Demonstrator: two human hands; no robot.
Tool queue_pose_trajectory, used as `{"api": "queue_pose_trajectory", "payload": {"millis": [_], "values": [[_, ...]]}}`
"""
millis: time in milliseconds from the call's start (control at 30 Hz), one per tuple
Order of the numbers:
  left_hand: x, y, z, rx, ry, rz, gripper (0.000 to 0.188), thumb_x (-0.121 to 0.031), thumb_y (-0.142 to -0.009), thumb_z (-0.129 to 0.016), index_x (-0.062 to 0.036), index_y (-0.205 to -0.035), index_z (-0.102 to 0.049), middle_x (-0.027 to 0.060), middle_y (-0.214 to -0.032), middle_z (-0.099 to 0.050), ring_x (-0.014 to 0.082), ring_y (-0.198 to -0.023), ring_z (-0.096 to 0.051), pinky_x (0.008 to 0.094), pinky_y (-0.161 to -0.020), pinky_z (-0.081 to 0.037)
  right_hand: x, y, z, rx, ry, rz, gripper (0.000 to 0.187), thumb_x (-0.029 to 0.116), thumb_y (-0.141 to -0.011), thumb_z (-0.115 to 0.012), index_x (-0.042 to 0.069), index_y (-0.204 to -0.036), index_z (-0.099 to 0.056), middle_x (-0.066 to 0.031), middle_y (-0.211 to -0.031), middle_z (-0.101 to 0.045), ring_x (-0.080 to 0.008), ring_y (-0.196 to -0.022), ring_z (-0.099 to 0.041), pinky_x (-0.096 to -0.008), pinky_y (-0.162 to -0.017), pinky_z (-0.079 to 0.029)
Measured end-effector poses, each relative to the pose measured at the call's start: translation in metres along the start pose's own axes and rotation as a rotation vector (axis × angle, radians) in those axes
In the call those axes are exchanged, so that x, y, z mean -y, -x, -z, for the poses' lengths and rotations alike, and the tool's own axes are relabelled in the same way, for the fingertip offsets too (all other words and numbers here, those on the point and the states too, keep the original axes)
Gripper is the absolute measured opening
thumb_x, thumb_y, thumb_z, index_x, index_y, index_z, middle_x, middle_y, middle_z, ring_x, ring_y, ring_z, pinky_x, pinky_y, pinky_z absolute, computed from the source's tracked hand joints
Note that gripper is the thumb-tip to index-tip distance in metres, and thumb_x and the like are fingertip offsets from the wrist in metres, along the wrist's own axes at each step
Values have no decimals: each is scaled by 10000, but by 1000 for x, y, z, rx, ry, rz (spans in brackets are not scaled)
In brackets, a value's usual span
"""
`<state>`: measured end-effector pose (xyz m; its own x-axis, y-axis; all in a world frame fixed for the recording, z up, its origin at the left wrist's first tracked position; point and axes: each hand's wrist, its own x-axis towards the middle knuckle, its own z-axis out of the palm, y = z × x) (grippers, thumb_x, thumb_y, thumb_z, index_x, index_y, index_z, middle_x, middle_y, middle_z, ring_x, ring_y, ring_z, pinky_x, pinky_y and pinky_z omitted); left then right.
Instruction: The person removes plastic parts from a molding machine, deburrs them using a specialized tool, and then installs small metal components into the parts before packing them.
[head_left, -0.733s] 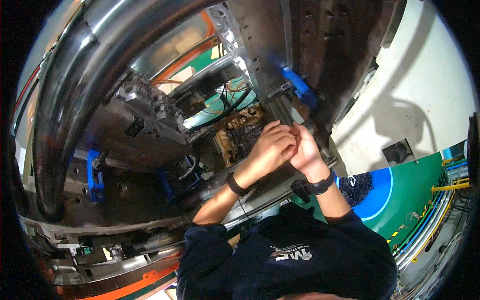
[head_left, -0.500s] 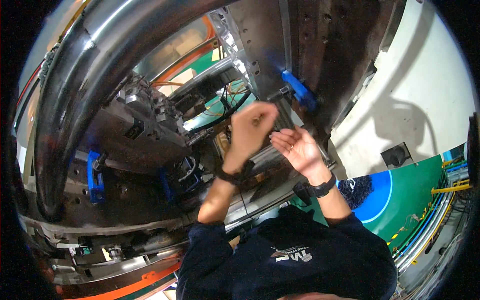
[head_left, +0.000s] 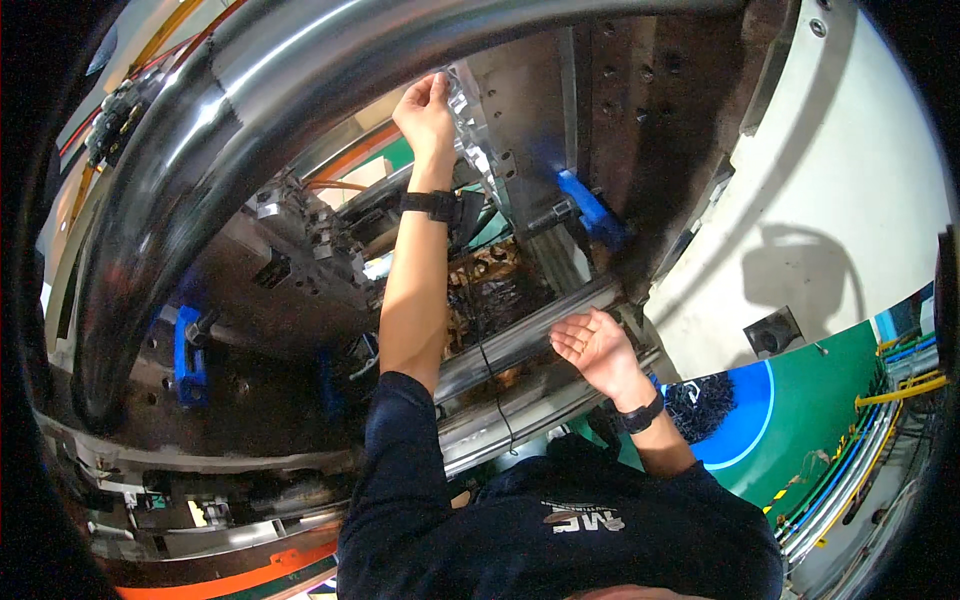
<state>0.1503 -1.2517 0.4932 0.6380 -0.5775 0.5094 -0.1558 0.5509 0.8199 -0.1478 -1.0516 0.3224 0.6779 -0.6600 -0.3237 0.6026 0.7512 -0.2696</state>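
Observation:
My left hand [head_left: 427, 115] is raised, its fingers pinched together at the upper end of a shiny, jagged metal strip [head_left: 472, 128] on the edge of a large dark steel block [head_left: 640, 120]. Whatever lies between those fingertips, if anything, is too small to make out. Lower and to the right, my right hand [head_left: 598, 350] is held palm up beside a polished steel bar [head_left: 515, 340]. Its fingers are stretched out and slightly cupped, and nothing shows in the palm. A dark band sits on each wrist.
A thick dark curved pipe [head_left: 150, 240] arches over the left and top. Blue clamps [head_left: 592, 208] jut from the steel blocks. At right stand a white panel [head_left: 820, 180] and a blue round container [head_left: 750, 415] with black pieces; pipes and cables [head_left: 860, 440] run beyond.
My left hand has gone from beside my right hand up and away to the shiny strip. The right hand has come down slightly, still palm up.

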Motion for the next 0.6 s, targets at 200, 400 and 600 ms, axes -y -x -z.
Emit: {"api": "queue_pose_trajectory", "payload": {"millis": [200,400,600], "values": [[-2,1,-3,-9,40,13,147,-155,-917,-633,-16,-957,-660,12,-828,-647,76,-688,-568,229,-529,-482,4,2,12,-28,18,17,394,330,-979,-410,-30,-1012,-565,-234,-1060,-630,-344,-1033,-594,-457,-968,-456],[-4,5,-5,10,-42,-67,147,-157,-918,-634,-19,-952,-673,11,-831,-648,68,-688,-564,226,-522,-465,6,2,14,-26,37,18,395,334,-981,-412,-29,-1005,-565,-232,-1051,-634,-340,-1005,-604,-453,-951,-467],[-10,9,-6,-62,-133,-5,250,-216,-947,-597,14,-1002,-677,52,-906,-674,103,-797,-592,246,-708,-481,2,-1,15,-24,41,-14,395,339,-981,-413,-24,-1003,-568,-230,-1046,-635,-335,-995,-607,-449,-940,-470]]}}
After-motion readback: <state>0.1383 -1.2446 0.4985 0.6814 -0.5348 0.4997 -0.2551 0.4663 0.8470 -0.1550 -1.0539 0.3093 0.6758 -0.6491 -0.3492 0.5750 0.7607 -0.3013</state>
